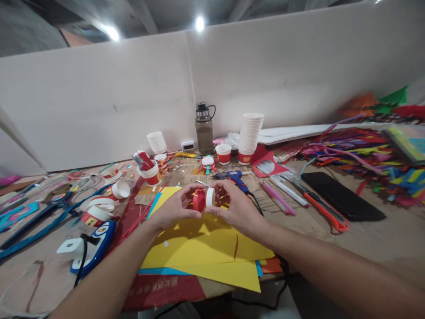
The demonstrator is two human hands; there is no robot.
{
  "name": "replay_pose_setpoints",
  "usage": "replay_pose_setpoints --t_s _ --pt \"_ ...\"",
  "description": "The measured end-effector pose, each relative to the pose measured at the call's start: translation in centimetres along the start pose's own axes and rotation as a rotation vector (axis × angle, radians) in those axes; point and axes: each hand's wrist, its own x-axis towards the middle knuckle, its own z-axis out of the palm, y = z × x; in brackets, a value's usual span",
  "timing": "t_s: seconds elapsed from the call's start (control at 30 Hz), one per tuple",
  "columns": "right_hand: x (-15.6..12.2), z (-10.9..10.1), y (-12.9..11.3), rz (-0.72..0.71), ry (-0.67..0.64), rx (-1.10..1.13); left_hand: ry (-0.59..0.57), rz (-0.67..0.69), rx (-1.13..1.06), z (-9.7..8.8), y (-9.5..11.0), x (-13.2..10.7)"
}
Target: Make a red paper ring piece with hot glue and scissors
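Note:
Over the yellow paper sheets (199, 248), my left hand (181, 204) is closed on a short red round piece (199, 200), its flat face turned to the right. My right hand (229, 201) pinches a short white round piece (210, 197), which looks like a cut paper cup part. The two pieces stand on edge side by side; I cannot tell whether they touch. A thin pointed tip (201, 182) shows just above my left fingers, and what it belongs to is hidden. Just beyond my right hand lies a blue glue gun (232, 175).
A tall stack of paper cups (251, 137), a water bottle (203, 130) and a small red-and-white figure (208, 163) stand behind. To the right are a black phone (341, 195) and an orange cutter (327, 212). Cut cups (98, 215) and a blue-white power strip (99, 243) lie left.

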Motion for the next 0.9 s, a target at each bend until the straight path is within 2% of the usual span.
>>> replay_pose_setpoints --t_s 0.37,0.57,0.9 --pt "-0.1 0.4 0.3 -0.031 0.001 -0.049 0.022 0.049 0.025 1.3 -0.1 0.1" --pt "-0.1 0.5 0.5 -0.060 -0.003 -0.070 0.009 0.087 0.033 1.3 -0.5 0.1" --pt "-0.1 0.9 1.0 -0.025 -0.012 -0.005 -0.007 0.094 0.038 1.4 -1.1 0.2"
